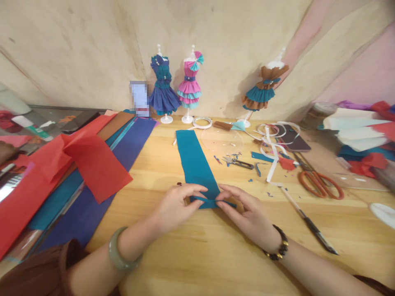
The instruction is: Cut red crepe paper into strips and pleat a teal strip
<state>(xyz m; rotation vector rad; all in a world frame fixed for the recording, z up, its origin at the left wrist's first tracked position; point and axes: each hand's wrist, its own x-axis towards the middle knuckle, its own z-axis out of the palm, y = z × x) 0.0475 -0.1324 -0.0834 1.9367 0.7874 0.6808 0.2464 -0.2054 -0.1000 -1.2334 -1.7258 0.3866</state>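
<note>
A strip of teal crepe paper (197, 158) lies lengthwise on the wooden table, running away from me toward the back. At its near end, a narrow folded band of teal paper (212, 200) is pinched between my two hands. My left hand (185, 201) grips the band near its left part, thumb and fingers closed. Close beside it, my right hand (242, 205) pinches the band toward its right part. Whether the band is joined to the long strip is hard to tell behind my fingers.
Red crepe paper (98, 164) and blue sheets (135, 144) cover the left side. Small paper-dressed mannequins (165, 88) stand at the back. To the right lie thread snips (239, 163), orange-handled scissors (321, 184), a pen (317, 232), white tape (272, 164) and paper scraps.
</note>
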